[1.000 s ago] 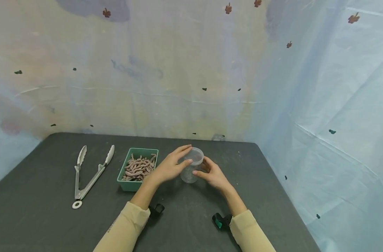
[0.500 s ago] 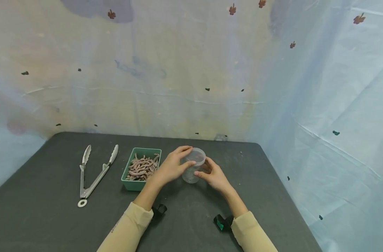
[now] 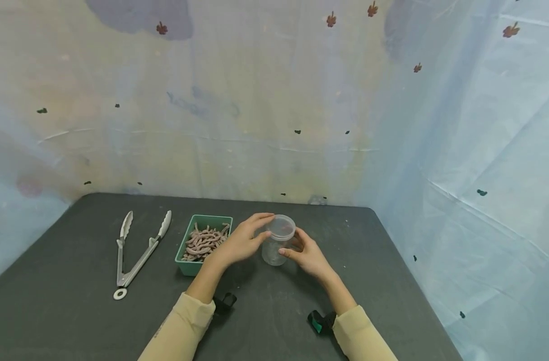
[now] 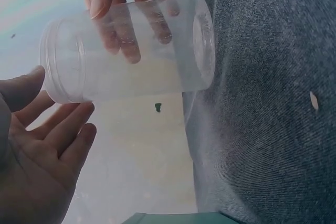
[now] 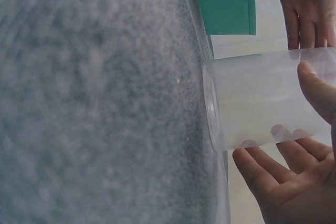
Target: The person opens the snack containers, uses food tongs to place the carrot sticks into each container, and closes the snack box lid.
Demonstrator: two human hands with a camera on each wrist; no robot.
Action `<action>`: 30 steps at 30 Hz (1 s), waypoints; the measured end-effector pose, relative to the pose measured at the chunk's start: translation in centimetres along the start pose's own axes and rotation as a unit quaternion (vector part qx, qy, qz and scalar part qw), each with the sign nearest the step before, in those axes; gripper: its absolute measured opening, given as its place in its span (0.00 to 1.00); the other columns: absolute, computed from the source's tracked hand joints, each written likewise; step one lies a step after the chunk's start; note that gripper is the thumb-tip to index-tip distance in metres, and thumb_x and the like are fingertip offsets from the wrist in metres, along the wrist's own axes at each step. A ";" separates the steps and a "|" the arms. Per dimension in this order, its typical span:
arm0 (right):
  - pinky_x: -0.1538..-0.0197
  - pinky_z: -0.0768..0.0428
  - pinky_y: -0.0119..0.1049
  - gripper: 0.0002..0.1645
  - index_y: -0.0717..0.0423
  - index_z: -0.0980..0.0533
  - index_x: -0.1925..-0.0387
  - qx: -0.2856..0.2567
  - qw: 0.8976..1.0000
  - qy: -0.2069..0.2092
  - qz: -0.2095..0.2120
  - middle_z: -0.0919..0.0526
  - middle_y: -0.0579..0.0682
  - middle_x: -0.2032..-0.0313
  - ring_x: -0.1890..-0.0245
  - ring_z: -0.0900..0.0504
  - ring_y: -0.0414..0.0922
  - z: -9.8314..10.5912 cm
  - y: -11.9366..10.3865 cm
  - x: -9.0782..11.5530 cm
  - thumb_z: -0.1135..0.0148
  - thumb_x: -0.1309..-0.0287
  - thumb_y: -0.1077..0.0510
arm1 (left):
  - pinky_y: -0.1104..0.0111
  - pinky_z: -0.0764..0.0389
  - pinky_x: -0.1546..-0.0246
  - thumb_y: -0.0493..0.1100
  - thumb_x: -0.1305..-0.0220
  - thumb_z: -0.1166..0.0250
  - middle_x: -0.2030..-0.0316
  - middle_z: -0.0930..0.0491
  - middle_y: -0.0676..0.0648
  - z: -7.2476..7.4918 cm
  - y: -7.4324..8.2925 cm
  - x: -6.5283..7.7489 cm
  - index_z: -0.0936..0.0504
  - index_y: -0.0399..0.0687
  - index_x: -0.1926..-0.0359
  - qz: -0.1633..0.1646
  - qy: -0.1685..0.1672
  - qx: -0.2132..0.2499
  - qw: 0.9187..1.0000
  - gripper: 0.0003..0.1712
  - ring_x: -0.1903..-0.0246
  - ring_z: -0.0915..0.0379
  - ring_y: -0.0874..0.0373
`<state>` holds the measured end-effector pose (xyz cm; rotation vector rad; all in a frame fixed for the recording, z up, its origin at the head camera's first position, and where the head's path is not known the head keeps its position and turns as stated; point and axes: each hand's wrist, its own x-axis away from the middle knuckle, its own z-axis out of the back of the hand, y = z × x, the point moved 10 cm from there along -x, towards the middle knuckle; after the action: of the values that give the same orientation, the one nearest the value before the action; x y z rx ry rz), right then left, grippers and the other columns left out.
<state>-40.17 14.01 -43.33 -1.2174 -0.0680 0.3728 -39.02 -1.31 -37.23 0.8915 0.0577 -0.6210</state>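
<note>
A clear plastic jar (image 3: 273, 252) stands upright on the dark table, with a translucent lid (image 3: 281, 227) on top. My left hand (image 3: 243, 241) is at the lid's left side. Its thumb (image 4: 32, 80) meets the lid's rim in the left wrist view, and the fingers reach round the far side. My right hand (image 3: 310, 255) holds the jar's body from the right, thumb on the near side and fingers (image 4: 128, 45) behind it, seen through the clear wall. Nothing shows inside the jar.
Left of the jar stands a green rectangular tub (image 3: 190, 269) of brownish, worm-like strips (image 3: 204, 243). Farther left, metal tongs (image 3: 141, 260) lie spread on the dark table (image 3: 265, 321). A patterned sheet (image 3: 247, 100) hangs behind the table and along its right side.
My left thumb has shifted left, from over the lid's front to its left edge. My right hand keeps its hold, and the jar stays in place. The head view has shifted slightly.
</note>
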 end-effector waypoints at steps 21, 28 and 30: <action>0.42 0.18 0.55 0.47 0.56 0.41 0.20 0.001 1.000 -0.012 -0.006 0.31 0.60 0.27 0.31 0.27 0.62 0.2 -0.3 0.0 0.28 0.34 0.59 | 0.46 0.25 0.39 0.51 0.28 0.32 0.36 0.31 0.43 0.6 0.3 -0.1 0.30 0.46 0.26 0.019 0.059 -0.009 0.998 0.35 0.36 0.30 0.43; 0.43 0.17 0.53 0.47 0.54 0.41 0.20 -0.001 1.000 -0.022 -0.013 0.30 0.59 0.27 0.32 0.25 0.61 -0.2 -0.4 0.3 0.28 0.34 0.58 | 0.48 0.23 0.43 0.52 0.31 0.29 0.42 0.29 0.43 0.8 0.2 0.2 0.28 0.46 0.27 0.028 0.068 -0.015 0.997 0.36 0.41 0.28 0.44; 0.42 0.17 0.53 0.47 0.54 0.41 0.20 -0.005 1.000 -0.025 -0.015 0.31 0.58 0.27 0.31 0.26 0.60 -0.1 -0.5 0.3 0.27 0.34 0.58 | 0.47 0.24 0.40 0.52 0.31 0.29 0.39 0.29 0.43 0.8 0.2 0.1 0.29 0.46 0.27 0.023 0.066 -0.018 0.997 0.37 0.38 0.28 0.45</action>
<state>-39.68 13.83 -42.94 -1.2165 -0.1320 0.3773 -39.00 -1.89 -36.63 0.8959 0.1650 -0.5160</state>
